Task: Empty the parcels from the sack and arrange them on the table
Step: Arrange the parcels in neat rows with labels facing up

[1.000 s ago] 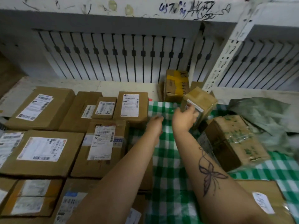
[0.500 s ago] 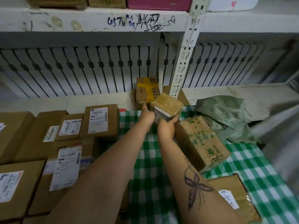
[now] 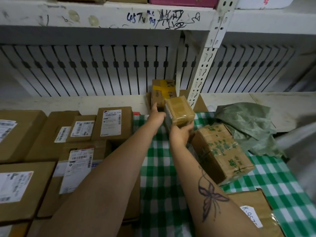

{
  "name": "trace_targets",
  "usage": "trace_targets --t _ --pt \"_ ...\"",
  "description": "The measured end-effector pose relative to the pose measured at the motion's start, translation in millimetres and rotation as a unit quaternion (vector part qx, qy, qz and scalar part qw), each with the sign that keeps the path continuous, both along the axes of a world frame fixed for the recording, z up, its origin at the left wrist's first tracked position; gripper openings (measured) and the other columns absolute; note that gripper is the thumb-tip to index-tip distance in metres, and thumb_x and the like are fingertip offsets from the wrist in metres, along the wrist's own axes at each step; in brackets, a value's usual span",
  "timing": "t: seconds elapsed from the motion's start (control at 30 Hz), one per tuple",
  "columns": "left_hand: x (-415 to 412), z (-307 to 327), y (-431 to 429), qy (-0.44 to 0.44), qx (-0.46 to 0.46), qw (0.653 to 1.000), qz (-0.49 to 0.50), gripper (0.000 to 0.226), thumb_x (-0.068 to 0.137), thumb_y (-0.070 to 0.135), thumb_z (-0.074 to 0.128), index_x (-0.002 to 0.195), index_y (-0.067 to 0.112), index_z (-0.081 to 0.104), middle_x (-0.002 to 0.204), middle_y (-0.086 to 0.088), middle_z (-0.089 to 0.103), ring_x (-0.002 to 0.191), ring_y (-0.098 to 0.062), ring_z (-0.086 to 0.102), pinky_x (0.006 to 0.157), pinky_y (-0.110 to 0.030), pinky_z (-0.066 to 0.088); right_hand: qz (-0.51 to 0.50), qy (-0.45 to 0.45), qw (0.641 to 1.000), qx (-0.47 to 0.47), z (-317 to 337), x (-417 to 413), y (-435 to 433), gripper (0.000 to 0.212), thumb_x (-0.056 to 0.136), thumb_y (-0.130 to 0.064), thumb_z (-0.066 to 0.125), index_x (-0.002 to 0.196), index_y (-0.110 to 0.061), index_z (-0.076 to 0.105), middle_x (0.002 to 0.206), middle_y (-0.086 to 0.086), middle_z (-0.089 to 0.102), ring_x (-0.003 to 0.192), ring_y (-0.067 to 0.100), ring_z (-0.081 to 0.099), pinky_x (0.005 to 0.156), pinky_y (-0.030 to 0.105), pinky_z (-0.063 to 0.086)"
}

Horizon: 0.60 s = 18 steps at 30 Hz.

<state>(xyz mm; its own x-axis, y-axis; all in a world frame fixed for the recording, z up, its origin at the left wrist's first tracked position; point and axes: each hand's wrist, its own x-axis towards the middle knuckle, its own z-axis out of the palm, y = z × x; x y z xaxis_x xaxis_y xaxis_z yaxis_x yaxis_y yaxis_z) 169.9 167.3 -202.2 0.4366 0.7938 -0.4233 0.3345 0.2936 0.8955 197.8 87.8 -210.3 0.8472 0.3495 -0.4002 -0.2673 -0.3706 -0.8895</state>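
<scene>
My right hand grips a small taped brown box from below, held just above the green checked tablecloth. My left hand reaches past it, fingers touching the upright box with yellow tape at the back by the shelf post. A larger box with green print lies tilted to the right of my right hand. Several labelled cardboard parcels are laid in rows on the left. A crumpled green sack lies at the right rear.
A white perforated shelf post stands right behind the boxes, with a shelf overhead. A flat parcel marked K-957 lies at the near right. A grey blurred shape fills the right edge.
Both hands moved up and back toward the yellow-taped box, the right carrying the small box. My view shifted right and upward, so the left rows slid out of frame.
</scene>
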Motion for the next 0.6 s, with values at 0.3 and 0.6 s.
trace_targets --t 0.3,0.6 --pt "30.1 -1.7 27.5 -0.023 -0.016 0.998 -0.054 0.074 0.085 -0.005 0.041 0.15 0.024 0.02 0.146 -0.007 0.037 0.136 -0.029 0.032 0.107 -0.042 0.031 0.04 0.044 0.998 -0.02 -21.6 5.7 10.0 0.073 0.088 -0.018 0.055 0.15 -0.022 0.017 0.152 0.009 0.028 0.136 0.032 0.034 0.111 0.047 0.031" --pt "4.7 -10.8 22.4 -0.081 -0.002 0.996 0.035 0.023 0.092 0.008 0.046 0.115 0.011 0.047 0.108 -0.012 0.056 0.086 -0.018 0.056 0.07 -0.026 0.046 0.018 -0.014 1.0 -0.018 -20.2 0.5 19.6 0.067 0.09 -0.026 0.054 0.149 -0.023 0.023 0.147 0.011 0.031 0.128 0.032 0.042 0.106 0.046 0.037"
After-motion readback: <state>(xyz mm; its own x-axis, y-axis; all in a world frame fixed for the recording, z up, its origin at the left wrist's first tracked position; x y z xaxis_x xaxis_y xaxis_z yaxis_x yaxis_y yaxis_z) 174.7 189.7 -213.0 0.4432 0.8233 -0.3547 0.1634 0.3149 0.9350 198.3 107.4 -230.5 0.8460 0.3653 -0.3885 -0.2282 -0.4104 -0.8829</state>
